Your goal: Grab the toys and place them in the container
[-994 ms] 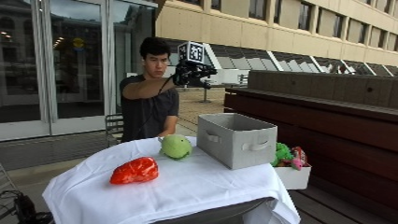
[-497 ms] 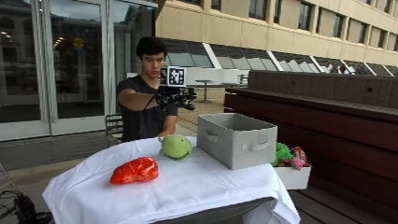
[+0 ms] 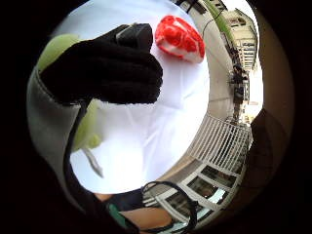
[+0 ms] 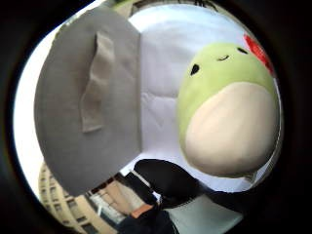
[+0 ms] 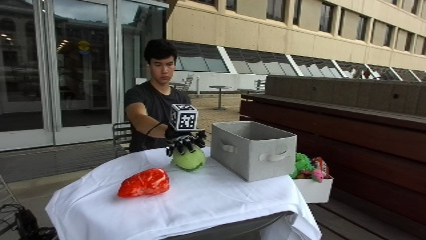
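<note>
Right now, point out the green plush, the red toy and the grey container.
green plush (image 4: 229, 124): thumb side palm view, on its cream belly.
red toy (image 5: 144, 182): outside view, on its middle.
grey container (image 5: 269, 157): outside view, on its handled side wall.

Gloved right hand (image 5: 184, 143) palm-down at the end of an outstretched arm, fingers spread and slightly curled.

Beneath your palm: the green plush toy (image 4: 228, 113) with cream belly lies on the white tablecloth (image 4: 161, 83), beside the grey fabric container (image 4: 90, 105); a red toy (image 4: 257, 51) shows just past it.
</note>
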The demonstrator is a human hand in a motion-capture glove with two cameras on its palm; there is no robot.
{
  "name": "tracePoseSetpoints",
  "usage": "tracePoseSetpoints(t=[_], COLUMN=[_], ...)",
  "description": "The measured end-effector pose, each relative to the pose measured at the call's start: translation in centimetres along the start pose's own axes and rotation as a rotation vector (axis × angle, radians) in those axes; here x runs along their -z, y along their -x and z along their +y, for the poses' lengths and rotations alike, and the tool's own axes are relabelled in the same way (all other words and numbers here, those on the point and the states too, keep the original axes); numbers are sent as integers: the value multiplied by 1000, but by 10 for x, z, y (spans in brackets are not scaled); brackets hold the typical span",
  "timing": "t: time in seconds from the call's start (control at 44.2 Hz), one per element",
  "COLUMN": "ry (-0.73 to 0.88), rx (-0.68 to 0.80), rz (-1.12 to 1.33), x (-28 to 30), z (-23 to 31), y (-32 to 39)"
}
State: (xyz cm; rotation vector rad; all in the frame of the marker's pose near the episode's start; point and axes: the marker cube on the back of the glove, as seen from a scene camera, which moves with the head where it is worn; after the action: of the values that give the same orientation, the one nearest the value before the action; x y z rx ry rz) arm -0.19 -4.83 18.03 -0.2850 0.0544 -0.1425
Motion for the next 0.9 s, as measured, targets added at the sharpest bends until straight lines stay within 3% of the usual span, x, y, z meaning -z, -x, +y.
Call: tracePoseSetpoints(t=[0.384, 0.588, 0.723, 0.836, 0.904], ry=[78, 1, -234, -197, -295], rx=[-17, -117, -303, -202, -304], rz=[-29, -94, -65, -37, -18], x=[-48, -48, -40, -30, -22], z=[-5, 5, -19, -17, -27], y=[-2, 0, -2, -4, -5])
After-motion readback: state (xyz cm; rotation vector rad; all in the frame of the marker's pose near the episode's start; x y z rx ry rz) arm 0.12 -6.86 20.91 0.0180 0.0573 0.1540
